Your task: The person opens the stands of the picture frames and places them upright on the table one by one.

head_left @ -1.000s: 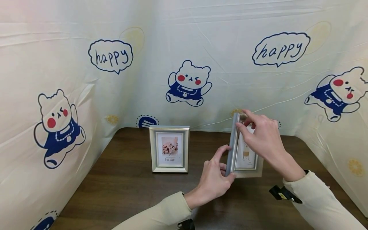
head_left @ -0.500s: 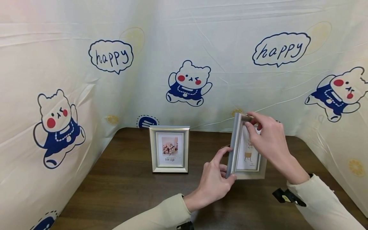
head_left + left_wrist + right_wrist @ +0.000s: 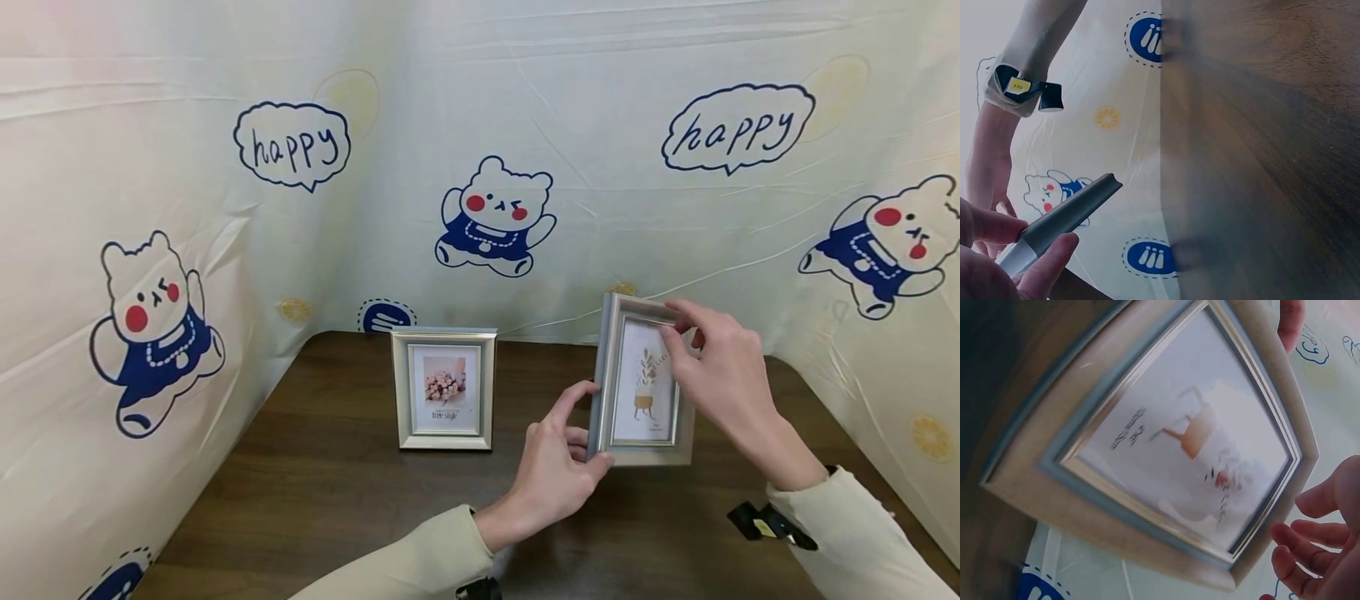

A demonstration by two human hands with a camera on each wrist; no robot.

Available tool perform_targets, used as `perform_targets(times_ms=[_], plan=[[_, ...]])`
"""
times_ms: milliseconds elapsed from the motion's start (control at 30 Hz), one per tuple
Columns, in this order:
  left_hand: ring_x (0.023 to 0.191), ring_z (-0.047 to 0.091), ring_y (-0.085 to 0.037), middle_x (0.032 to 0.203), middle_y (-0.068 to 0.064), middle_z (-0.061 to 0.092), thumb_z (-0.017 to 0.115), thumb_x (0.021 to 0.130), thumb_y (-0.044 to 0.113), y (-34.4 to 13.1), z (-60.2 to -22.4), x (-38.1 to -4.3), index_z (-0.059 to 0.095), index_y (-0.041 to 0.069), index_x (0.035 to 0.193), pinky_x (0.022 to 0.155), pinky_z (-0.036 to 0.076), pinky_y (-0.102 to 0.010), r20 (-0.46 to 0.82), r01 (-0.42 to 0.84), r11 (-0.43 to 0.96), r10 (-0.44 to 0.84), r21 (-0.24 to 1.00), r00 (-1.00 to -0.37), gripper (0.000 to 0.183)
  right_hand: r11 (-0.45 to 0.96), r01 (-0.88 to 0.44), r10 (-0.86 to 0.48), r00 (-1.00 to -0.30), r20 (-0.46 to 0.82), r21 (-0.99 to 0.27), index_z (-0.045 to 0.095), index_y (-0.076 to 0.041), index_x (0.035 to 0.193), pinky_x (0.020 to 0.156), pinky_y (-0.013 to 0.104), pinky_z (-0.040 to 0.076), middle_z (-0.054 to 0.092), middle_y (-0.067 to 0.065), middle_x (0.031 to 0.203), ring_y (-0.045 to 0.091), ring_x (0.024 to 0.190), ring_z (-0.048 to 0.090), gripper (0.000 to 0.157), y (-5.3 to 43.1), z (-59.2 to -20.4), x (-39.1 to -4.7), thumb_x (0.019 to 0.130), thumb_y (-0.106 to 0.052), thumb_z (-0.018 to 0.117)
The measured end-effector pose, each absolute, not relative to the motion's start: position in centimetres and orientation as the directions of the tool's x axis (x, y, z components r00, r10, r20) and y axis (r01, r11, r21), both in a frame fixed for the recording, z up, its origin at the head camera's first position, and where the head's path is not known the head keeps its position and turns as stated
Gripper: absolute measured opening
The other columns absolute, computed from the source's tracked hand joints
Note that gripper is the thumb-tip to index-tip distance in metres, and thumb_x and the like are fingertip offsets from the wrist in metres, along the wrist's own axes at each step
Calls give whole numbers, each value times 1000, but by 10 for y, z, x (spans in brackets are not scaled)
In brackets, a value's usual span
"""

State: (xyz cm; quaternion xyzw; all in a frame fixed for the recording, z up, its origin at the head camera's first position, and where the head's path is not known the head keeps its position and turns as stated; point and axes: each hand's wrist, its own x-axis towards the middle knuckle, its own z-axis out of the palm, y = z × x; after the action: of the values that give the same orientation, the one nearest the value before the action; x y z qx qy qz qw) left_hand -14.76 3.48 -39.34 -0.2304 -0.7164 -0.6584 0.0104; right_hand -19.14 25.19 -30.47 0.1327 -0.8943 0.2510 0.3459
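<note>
A silver-rimmed picture frame (image 3: 645, 457) with a plant-pot print stands a little tilted at the right of the table in the head view. My left hand (image 3: 551, 471) grips its left side low down, thumb in front at the lower corner, fingers at the side edge. The left wrist view shows the frame edge-on as a grey bar (image 3: 1066, 219) between thumb and finger. My right hand (image 3: 723, 358) is at the upper right corner, fingers loosely bent. In the right wrist view its fingertips (image 3: 1285, 534) are right at the rim, nothing between them and the thumb.
A second silver picture frame (image 3: 444, 442) with a flower print stands upright left of my hands on the dark wooden table (image 3: 322, 508). A pale curtain (image 3: 600, 167) printed with bears and "happy" bubbles encloses the back and both sides.
My right hand has slid rightward along the top of the frame. The frame has turned, so its print faces me more fully. My left hand keeps its grip.
</note>
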Motion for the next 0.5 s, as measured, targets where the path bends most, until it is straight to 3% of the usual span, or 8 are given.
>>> perform_targets(times_ms=[233, 500], plan=[[67, 73, -7, 85, -7, 78, 80, 83, -9, 33, -393, -148, 51, 35, 147, 60, 56, -23, 280, 305, 38, 300, 952, -912, 82, 856, -361, -25, -744, 667, -371, 68, 1, 133, 68, 46, 41, 69, 21, 100, 34, 83, 58, 34, 263, -311, -188, 100, -8, 67], [69, 73, -8, 89, -7, 79, 80, 85, -9, 31, -396, -153, 49, 35, 149, 62, 57, -23, 267, 293, 48, 293, 955, -918, 83, 866, -321, 8, -758, 652, -384, 66, 1, 133, 71, 46, 37, 66, 22, 100, 35, 84, 55, 37, 274, -321, -191, 98, -9, 70]])
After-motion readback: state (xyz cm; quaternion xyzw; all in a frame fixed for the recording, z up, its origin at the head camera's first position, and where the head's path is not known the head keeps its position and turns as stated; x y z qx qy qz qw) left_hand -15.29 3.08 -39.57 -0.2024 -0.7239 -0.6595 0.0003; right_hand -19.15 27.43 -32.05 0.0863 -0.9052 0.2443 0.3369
